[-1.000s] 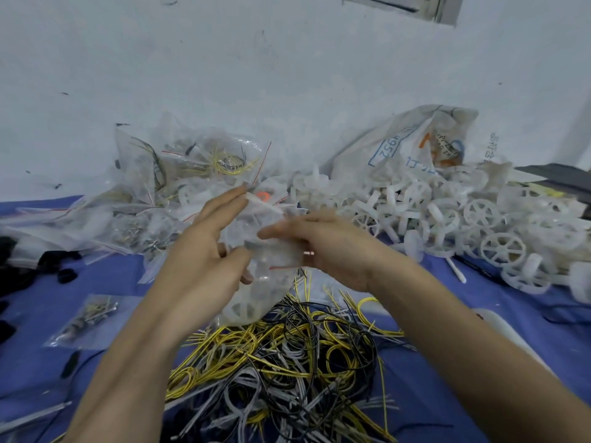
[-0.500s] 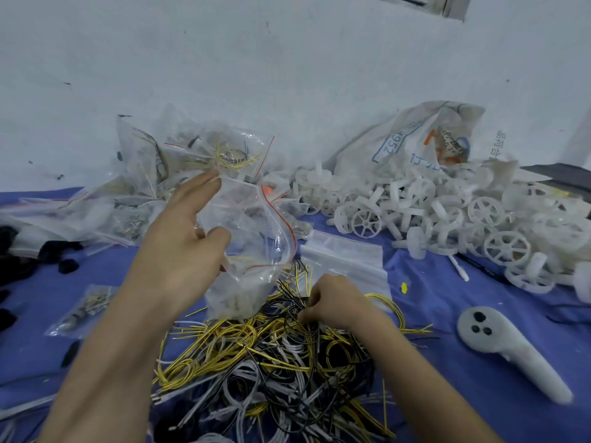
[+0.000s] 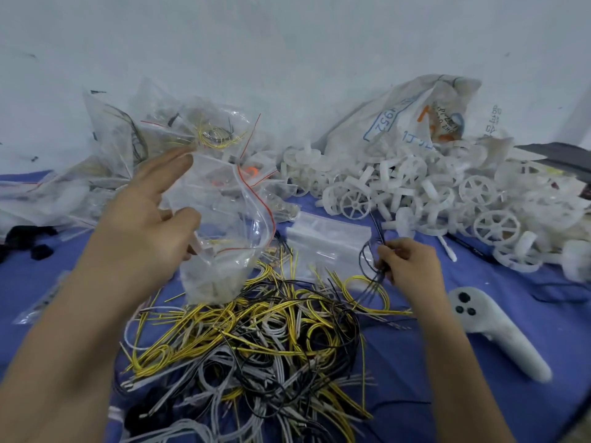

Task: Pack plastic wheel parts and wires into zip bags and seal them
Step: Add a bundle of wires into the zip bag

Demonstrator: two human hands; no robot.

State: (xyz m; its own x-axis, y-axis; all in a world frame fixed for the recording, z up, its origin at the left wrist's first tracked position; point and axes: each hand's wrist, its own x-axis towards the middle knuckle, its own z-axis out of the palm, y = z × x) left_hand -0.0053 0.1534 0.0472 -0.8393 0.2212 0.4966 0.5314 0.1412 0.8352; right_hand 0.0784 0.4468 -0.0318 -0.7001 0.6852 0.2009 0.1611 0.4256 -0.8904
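My left hand [image 3: 144, 225] holds a clear zip bag [image 3: 224, 231] with a red seal strip, its mouth gaping open toward the right and white wheel parts at its bottom. My right hand [image 3: 406, 262] pinches a few black wires [image 3: 372, 260] lifted just above the pile of yellow, black and white wires [image 3: 256, 340] on the blue cloth. A heap of white plastic wheels [image 3: 447, 199] lies at the back right. Flat empty zip bags [image 3: 329, 241] lie between my two hands.
Filled zip bags [image 3: 179, 139] are piled at the back left against the white wall. A large printed sack [image 3: 422, 119] slumps behind the wheels. A white controller [image 3: 492, 327] lies at the right on the blue cloth [image 3: 479, 394]. Small black parts [image 3: 28, 241] sit far left.
My right hand left the bag, dipped into the wire pile and has risen to the right with black wires. My left hand keeps the bag, whose mouth now gapes open.
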